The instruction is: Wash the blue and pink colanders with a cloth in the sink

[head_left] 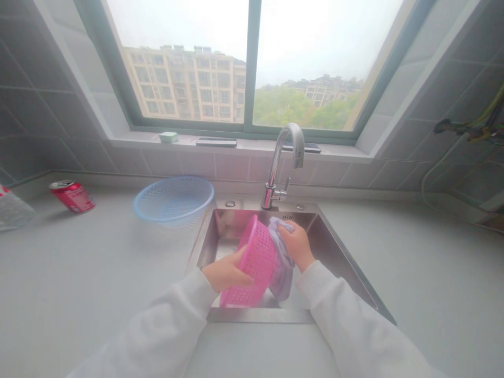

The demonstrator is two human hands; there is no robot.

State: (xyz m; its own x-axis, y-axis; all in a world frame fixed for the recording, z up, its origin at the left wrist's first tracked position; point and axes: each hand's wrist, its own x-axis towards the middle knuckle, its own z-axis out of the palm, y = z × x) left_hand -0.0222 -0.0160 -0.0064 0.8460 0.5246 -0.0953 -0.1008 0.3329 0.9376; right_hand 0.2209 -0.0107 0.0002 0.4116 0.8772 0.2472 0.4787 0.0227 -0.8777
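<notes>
Tilted on its side over the sink [260, 315] is a pink plastic basket [258, 262] with a perforated wall. My left hand [230, 270] grips its rim from the left, thumb on one side and fingers on the other. A pale purple cloth [281, 278] is bunched in my right hand [297, 242], its fingers closed. The cloth lies against the basket's outer wall, and its lower end hangs down into the sink. Behind both hands stands a chrome faucet [271, 178]; I see no water running from its spout.
A light blue basket [175, 199] sits on the counter [98, 273] left of the sink. Farther left are a red can [73, 197] and part of a clear plastic bag [13, 210]. The windowsill holds a small green block [168, 137] and a dark flat object [216, 142].
</notes>
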